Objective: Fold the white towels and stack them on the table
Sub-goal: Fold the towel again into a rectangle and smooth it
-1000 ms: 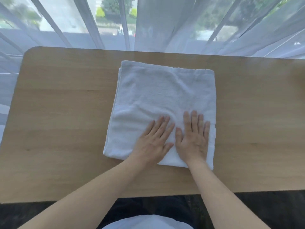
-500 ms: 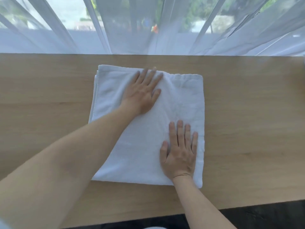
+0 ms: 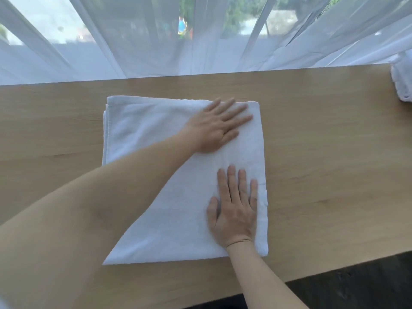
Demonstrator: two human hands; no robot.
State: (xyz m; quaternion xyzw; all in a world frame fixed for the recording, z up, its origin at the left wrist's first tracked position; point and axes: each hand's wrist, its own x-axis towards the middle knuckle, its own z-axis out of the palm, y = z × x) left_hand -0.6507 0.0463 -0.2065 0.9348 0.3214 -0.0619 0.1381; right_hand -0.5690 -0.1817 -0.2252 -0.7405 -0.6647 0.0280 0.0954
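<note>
Sheer curtains [image 3: 156,41] are hanging behind the desk [image 3: 334,152]. At frame centre a folded towel [image 3: 156,197] is lying flat, left hand [image 3: 217,128] and right hand [image 3: 235,210] both pressing it with fingers spread.

left hand [image 3: 217,128] flat, palm down, fingers straight and spread toward the far right; forearm reaches in diagonally from the near left. right hand [image 3: 234,210] flat, palm down, fingers straight, pointing toward the far edge.

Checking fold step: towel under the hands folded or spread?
Folded: the towel shows doubled layers at its left edge, both hands flat on it.
</note>
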